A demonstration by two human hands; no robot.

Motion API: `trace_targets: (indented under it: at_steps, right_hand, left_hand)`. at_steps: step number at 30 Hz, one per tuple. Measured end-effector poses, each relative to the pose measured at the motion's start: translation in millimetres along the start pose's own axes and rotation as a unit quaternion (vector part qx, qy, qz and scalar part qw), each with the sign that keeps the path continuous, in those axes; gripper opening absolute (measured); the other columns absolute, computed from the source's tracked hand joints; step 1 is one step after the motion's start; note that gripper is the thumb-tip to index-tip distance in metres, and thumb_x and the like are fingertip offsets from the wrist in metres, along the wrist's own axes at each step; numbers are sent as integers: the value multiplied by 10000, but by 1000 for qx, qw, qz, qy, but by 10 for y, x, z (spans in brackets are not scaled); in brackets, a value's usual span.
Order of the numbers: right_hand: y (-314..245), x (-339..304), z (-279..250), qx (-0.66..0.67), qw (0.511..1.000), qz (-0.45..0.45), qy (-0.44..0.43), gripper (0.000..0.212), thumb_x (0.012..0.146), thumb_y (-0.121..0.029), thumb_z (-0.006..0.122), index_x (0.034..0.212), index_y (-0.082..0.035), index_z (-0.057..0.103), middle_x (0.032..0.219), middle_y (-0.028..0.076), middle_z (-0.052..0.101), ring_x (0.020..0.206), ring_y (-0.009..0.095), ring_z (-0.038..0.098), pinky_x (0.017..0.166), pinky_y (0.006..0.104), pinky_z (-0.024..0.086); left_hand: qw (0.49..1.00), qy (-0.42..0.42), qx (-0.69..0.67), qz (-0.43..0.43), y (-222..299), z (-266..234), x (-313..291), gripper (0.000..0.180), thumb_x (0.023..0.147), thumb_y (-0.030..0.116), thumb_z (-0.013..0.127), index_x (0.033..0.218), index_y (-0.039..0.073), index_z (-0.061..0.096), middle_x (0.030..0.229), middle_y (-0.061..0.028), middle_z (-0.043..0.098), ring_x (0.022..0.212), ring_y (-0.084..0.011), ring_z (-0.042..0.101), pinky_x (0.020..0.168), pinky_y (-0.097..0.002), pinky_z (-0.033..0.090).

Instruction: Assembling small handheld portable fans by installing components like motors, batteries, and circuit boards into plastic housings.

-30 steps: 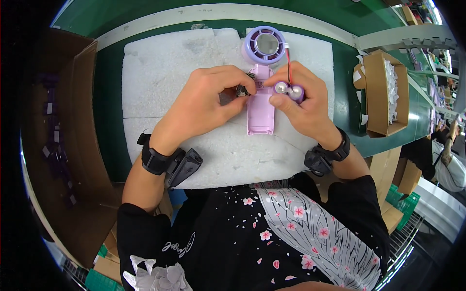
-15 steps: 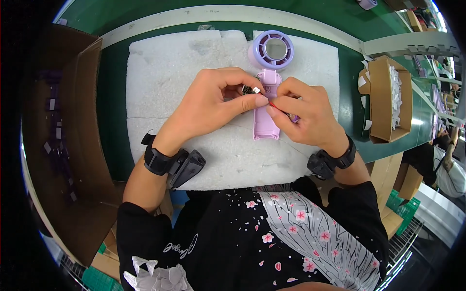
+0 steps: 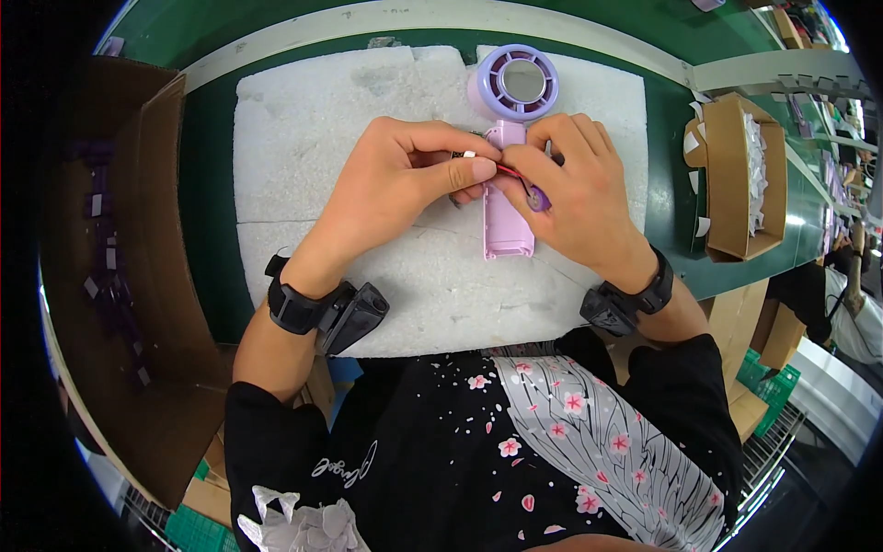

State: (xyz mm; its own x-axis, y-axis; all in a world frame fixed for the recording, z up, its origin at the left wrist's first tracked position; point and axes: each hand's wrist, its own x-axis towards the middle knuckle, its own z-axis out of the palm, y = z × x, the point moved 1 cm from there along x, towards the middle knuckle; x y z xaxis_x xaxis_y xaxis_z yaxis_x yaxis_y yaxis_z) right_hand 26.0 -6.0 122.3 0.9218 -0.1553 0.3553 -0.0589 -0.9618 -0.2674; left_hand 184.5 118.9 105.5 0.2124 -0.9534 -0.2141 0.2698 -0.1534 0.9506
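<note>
A handheld fan lies on the white foam pad, its round lilac head (image 3: 521, 83) at the far end and its pink handle shell (image 3: 509, 230) open toward me. Over the handle, my left hand (image 3: 386, 184) pinches a small white connector (image 3: 470, 155) between thumb and fingers; the small circuit board by it is mostly hidden. Red and black wires (image 3: 510, 171) run from there to my right hand (image 3: 589, 202). Its fingers are curled round a purple cylindrical battery (image 3: 539, 198), of which only one end shows.
A foam pad (image 3: 313, 166) covers the green bench. On the left stands a deep cardboard box (image 3: 152, 221) with purple parts inside. A smaller carton (image 3: 727, 184) of white pieces sits at the right. Another person (image 3: 855, 313) is at the far right.
My right hand has turned, so the battery's end shows below its fingers. The left fingers have closed further over the circuit board, leaving the white connector visible.
</note>
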Motion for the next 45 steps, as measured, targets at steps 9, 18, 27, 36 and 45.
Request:
trace_targets:
  at_steps: [9, 18, 27, 36, 45]
  right_hand:
    - [10, -31, 16, 156, 987, 44, -17, 235, 737, -112, 766, 946, -70, 666, 909, 68, 523, 730, 222, 563, 621, 318, 461]
    - [24, -53, 11, 245, 965, 94, 0, 127, 774, -51, 751, 881, -6, 702, 867, 60, 525, 669, 137, 541, 567, 254, 419]
    - [44, -65, 2, 259, 959, 117, -12, 94, 758, 14, 736, 845, 6, 702, 853, 46, 515, 616, 104, 504, 531, 227, 376]
    - [62, -48, 5, 270, 957, 106, -19, 102, 745, 4, 744, 836, 1, 697, 840, 46, 503, 623, 115, 484, 535, 240, 366]
    - [52, -52, 26, 275, 955, 113, -5, 90, 752, 4, 739, 836, 4, 705, 817, 47, 523, 627, 112, 503, 532, 239, 376]
  left_hand:
    - [998, 4, 70, 6, 25, -17, 2, 160, 825, 50, 721, 978, 6, 740, 866, -72, 678, 706, -109, 609, 658, -234, 493]
    - [997, -17, 79, 1, 77, 9, 1, 184, 817, -50, 682, 993, -26, 727, 995, -112, 661, 766, -140, 648, 722, -248, 542]
    - [997, -47, 59, -21, 87, -36, 21, 357, 804, -77, 674, 1153, -8, 644, 961, -61, 663, 819, -110, 628, 759, -230, 514]
    - [998, -12, 53, 39, 58, -43, 28, 350, 771, -89, 687, 1101, 16, 635, 872, -42, 664, 818, -94, 639, 771, -229, 538]
    - [996, -1, 68, 64, 64, -23, -3, 295, 771, -79, 691, 1055, 0, 678, 893, -52, 677, 822, -96, 640, 787, -233, 541]
